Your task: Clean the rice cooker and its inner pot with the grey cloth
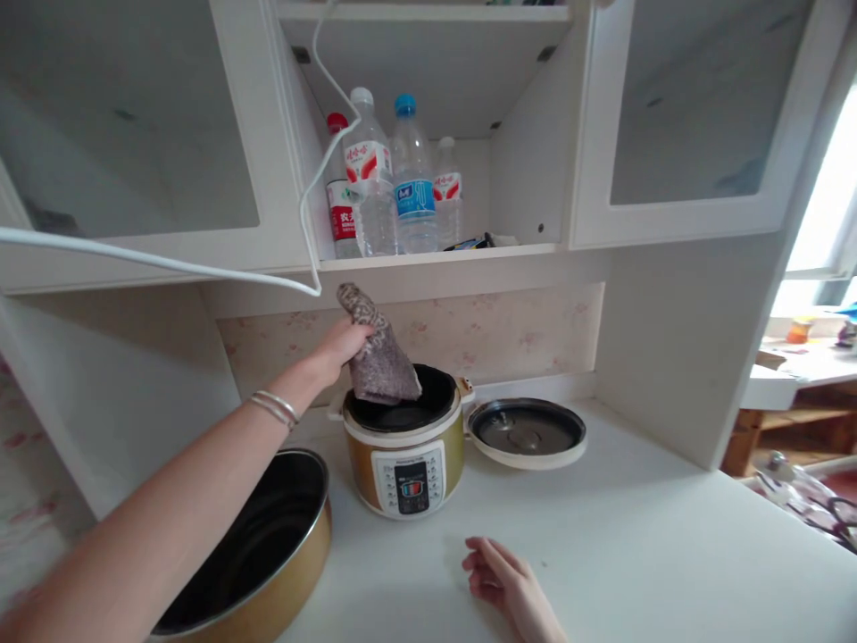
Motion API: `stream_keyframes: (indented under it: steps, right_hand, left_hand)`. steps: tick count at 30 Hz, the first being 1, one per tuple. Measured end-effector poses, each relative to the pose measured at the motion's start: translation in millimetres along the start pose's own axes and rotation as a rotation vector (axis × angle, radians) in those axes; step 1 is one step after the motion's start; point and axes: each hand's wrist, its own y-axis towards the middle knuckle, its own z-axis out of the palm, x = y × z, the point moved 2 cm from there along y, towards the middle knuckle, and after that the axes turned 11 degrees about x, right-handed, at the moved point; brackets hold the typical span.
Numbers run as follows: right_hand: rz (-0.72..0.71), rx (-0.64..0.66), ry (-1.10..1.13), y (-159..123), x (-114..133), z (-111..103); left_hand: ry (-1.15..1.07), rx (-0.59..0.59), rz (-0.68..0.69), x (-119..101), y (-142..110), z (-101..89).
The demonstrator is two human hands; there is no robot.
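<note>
My left hand [348,339] grips a brown patterned cloth [383,362], whose lower end hangs into the mouth of a gold and white electric pressure cooker [361,464]. Inside, the cooker's dark pot [438,393] shows partly behind the cloth. To the right of the cooker lies its round lid [528,433], dark inner side up. My right hand [499,572] is near the counter in front, fingers loosely curled and apart, with nothing in it. Under my left forearm stands a large gold pot [314,536] with a black inside.
Several plastic bottles [415,192] stand on the open shelf [522,253] above. A white cable [201,268] hangs across the upper left. Cabinet doors with glass panes [683,116] flank the shelf. The white counter [636,536] runs to the right.
</note>
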Motion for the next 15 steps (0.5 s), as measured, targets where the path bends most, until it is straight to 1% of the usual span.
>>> stream_keyframes:
  steps: [2, 4, 5, 6, 8, 9, 10, 11, 12, 14, 15]
  right_hand:
    - [0.001, 0.026, -0.047, 2, 0, 2]
    - [-0.010, 0.019, -0.059, 3, -1, 1]
    - [-0.015, 0.011, -0.065, 3, -2, 0]
    - [-0.018, 0.002, -0.075, 4, -4, -2]
    - [-0.022, -0.011, -0.111, 6, -8, -5]
    - [-0.020, -0.012, -0.139, 7, -10, -6]
    - [-0.015, -0.009, -0.173, 9, -12, -7]
    - [-0.011, -0.007, -0.211, 10, -13, -8]
    - [-0.012, -0.007, -0.254, 10, -15, -9]
    - [-0.017, -0.007, -0.360, 11, -16, -10]
    - [-0.018, -0.007, -0.418, 10, -16, -10]
  left_hand:
    - [0.150, 0.037, 0.037, 4, 19, 14.4]
    - [0.287, 0.140, 0.063, 15, 25, 36.9]
    - [0.353, 0.215, 0.069, 22, 25, 49.3]
    - [0.435, 0.317, 0.056, 30, 23, 61.8]
    - [0.616, 0.554, -0.029, 47, 18, 82.6]
    - [0.700, 0.667, -0.091, 56, 17, 89.2]
    - [0.770, 0.757, -0.150, 64, 16, 92.9]
    - [0.817, 0.816, -0.194, 72, 17, 93.6]
    - [0.841, 0.850, -0.220, 78, 20, 91.9]
    - [0.859, 0.856, -0.234, 88, 30, 83.8]
    - [0.866, 0.836, -0.214, 93, 36, 78.8]
